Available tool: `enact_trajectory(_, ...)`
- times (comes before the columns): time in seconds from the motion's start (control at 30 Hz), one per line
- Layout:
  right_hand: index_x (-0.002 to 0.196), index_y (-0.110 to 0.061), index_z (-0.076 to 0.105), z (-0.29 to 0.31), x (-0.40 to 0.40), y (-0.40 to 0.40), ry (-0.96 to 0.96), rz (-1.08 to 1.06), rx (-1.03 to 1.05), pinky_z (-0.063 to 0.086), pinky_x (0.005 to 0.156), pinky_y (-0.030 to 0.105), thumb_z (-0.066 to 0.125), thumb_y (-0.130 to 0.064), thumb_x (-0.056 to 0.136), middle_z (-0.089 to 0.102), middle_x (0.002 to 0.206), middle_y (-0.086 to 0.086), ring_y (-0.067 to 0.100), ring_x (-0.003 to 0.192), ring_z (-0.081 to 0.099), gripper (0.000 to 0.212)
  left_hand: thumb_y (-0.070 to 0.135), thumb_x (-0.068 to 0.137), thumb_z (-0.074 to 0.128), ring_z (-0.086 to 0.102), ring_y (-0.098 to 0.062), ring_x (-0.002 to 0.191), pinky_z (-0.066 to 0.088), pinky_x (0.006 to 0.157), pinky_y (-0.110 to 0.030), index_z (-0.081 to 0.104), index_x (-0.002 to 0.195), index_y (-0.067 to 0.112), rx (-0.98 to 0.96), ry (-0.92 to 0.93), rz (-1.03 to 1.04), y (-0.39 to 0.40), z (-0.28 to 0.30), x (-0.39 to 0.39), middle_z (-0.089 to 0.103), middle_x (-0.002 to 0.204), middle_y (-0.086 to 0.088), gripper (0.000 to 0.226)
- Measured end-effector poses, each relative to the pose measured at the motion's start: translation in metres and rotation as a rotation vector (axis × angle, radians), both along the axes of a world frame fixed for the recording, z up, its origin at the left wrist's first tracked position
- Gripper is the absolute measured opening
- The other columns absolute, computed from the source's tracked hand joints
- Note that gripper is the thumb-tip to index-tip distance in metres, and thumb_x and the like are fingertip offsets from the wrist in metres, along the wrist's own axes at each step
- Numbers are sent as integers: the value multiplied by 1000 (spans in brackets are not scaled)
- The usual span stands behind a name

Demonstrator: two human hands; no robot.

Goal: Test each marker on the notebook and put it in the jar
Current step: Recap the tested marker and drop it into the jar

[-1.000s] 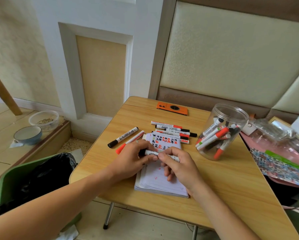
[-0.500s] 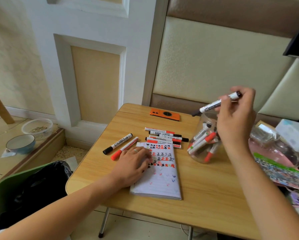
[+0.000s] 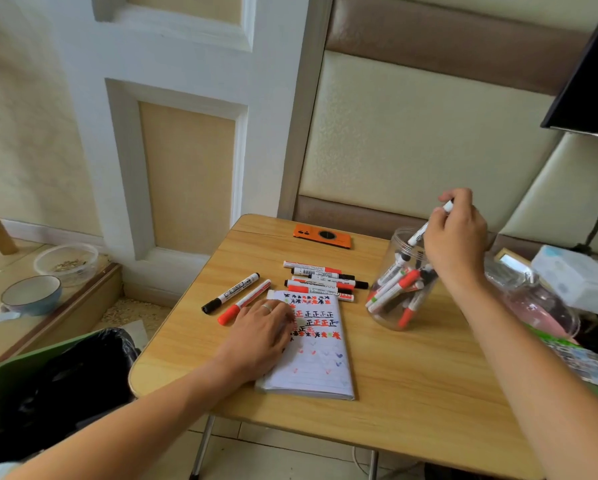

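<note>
White marker (image 3: 425,227) pinched by raised right hand (image 3: 455,242) over jar (image 3: 399,299) (left hand (image 3: 261,332) flat on notebook (image 3: 320,365)).

My right hand (image 3: 455,237) grips a marker (image 3: 429,223) above the jar (image 3: 399,282); the notebook (image 3: 316,344) lies left under my left hand (image 3: 259,332).

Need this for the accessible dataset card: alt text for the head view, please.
The right hand lowers a marker into a clear jar of markers on a wooden table. The left hand rests flat on a notebook covered in red and black test marks, with more markers lying beyond it.
</note>
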State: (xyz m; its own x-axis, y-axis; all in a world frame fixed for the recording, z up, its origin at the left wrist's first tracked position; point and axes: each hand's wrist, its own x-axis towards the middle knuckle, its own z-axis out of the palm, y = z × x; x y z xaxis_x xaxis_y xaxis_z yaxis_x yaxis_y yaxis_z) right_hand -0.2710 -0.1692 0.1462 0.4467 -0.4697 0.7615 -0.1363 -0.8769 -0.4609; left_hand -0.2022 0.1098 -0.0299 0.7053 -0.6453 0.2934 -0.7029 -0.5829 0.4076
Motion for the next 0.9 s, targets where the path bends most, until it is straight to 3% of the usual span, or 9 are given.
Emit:
enact_trajectory(0.17, 93, -12, 60, -14, 17, -11, 592, 23, 18, 42, 77, 39, 35, -22, 107, 69, 105, 21, 39, 100, 62, 31, 52, 95, 24, 50, -8, 115, 38, 97, -33, 54, 119, 35, -17, 15, 9, 0, -1, 1, 57, 123, 15, 42)
enact_trajectory(0.27, 88, -12, 60, -10, 20, -6, 751, 14, -6, 47, 86, 43, 28, -26, 107, 64, 95, 19, 40, 102, 62, 40, 52, 95, 25, 49, -8, 116, 38, 100, -35, 54, 119, 36, -30, 41, 3, 1, -2, 3, 57, 124, 15, 40)
enact_trajectory(0.4, 93, -11, 60, -11, 21, -7, 718, -6, 24, 45, 71, 37, 31, -33, 108, 65, 94, 14, 31, 88, 62, 40, 45, 99, 33, 49, -9, 115, 38, 101, -38, 55, 118, 35, -58, 53, -4, 1, -3, 6, 57, 123, 13, 31)
enact_trajectory(0.5, 106, -7, 63, -16, 15, 7, 402, -43, -175, 39, 75, 31, 50, -20, 104, 60, 103, 12, 25, 92, 55, 18, 39, 103, 39, 48, -10, 117, 37, 101, -38, 56, 119, 34, -67, 42, -2, 1, -4, 6, 57, 124, 12, 24)
enact_trajectory(0.6, 100, -5, 67, -23, 15, 30, 116, 130, -408, 41, 74, 29, 56, -4, 96, 63, 99, 9, 23, 89, 59, 12, 35, 103, 44, 48, -10, 119, 37, 103, -38, 56, 119, 33, -78, 39, 0, 0, -3, 5, 56, 126, 11, 20)
enact_trajectory(0.67, 101, -10, 68, -36, 24, 41, 245, 321, -381, 49, 74, 28, 53, -8, 98, 64, 100, 3, 16, 87, 61, 15, 34, 102, 47, 47, -10, 121, 37, 105, -39, 56, 120, 33, -77, 38, 5, -1, -2, 5, 56, 128, 11, 20)
enact_trajectory(0.73, 106, -14, 70, -57, 35, 50, 522, 411, -311, 55, 84, 30, 52, -13, 102, 67, 106, -1, 13, 92, 63, 19, 32, 100, 50, 47, -12, 122, 37, 106, -38, 57, 121, 32, -77, 43, 15, -1, -2, 6, 56, 129, 10, 22)
enact_trajectory(0.8, 112, -18, 71, -82, 45, 55, 729, 403, -262, 57, 92, 32, 53, -17, 103, 70, 111, -1, 14, 100, 65, 20, 29, 98, 53, 47, -13, 121, 37, 107, -39, 58, 120, 31, -87, 51, 23, -2, -1, 7, 56, 129, 9, 23)
enact_trajectory(0.9, 111, -21, 72, -109, 56, 56, 802, 356, -186, 56, 92, 32, 58, -19, 102, 71, 114, -3, 15, 105, 66, 16, 29, 95, 56, 46, -14, 123, 38, 107, -42, 59, 118, 32, -113, 76, 24, -1, 1, 7, 55, 129, 8, 23)
